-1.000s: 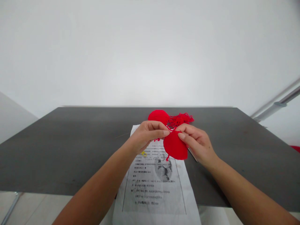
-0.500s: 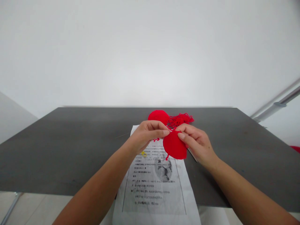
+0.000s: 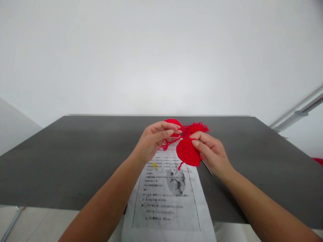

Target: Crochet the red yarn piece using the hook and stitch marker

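My right hand (image 3: 213, 151) pinches the upper right edge of a red crocheted piece (image 3: 188, 153) between thumb and fingers. A short yarn tail dangles from the piece's lower left. Under the right hand a thin metal rod (image 3: 207, 167), perhaps a crochet hook, pokes out; whether the hand touches it cannot be seen. My left hand (image 3: 156, 139) is up to the left of the piece, thumb and fingers apart, near a strand of red yarn (image 3: 166, 145). Behind its fingertips lies a second red round piece (image 3: 173, 122), partly covered.
A loose heap of red yarn (image 3: 198, 128) lies behind the right hand. Beneath the hands a printed paper sheet (image 3: 164, 222) hangs over the front edge of the dark table (image 3: 75, 161). A small yellow loop (image 3: 154, 165) rests on the sheet. A white wall stands behind.
My left hand has let go of the crocheted piece's top edge and moved up and left, its fingers parting. The right hand keeps its pinch, and the piece has tilted slightly.
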### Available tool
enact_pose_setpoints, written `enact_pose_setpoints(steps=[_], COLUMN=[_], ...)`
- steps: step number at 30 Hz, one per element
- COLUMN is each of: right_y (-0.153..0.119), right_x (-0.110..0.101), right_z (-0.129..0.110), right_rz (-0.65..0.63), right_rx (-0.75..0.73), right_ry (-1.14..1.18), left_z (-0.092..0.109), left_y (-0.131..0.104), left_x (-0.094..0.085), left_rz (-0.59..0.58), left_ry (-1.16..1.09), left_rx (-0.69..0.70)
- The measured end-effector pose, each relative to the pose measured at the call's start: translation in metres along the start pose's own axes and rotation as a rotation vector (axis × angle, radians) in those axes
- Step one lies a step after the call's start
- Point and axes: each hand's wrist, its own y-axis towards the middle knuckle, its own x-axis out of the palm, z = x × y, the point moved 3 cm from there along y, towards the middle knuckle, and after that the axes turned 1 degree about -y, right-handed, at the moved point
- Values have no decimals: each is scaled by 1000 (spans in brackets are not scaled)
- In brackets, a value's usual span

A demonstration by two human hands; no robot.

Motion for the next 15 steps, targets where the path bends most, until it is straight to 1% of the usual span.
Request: enact_pose_setpoints(steps=[2, 4, 6, 7, 8, 9, 12, 14, 15], right_y=[1, 1, 2, 2, 2, 2, 1, 1, 1], right_x=[0, -1, -1, -1, -1, -1, -1, -1, -1], right_z=[2, 4, 4, 4, 4, 3, 2, 1, 1], right_rz=[16, 33, 45, 47, 46, 43, 32, 32, 32], right_rx=[12, 21, 29, 32, 35, 38, 43, 47, 50], right_ry=[9, 8, -2, -6, -11, -15, -23, -34, -39], left_z=[4, 9, 13, 16, 19, 20, 22, 19, 16], left_y=[3, 5, 8, 9, 10, 10, 11, 11, 11], left_x=[-7, -17, -29, -35, -40, -44, -49, -45, -41], left_rz=[58, 165, 298, 363, 413, 443, 488, 469, 434], left_ry=[-31, 8, 132, 232, 341, 378, 459, 488, 489], left_rx=[5, 24, 25, 52, 87, 114, 186, 209, 201])
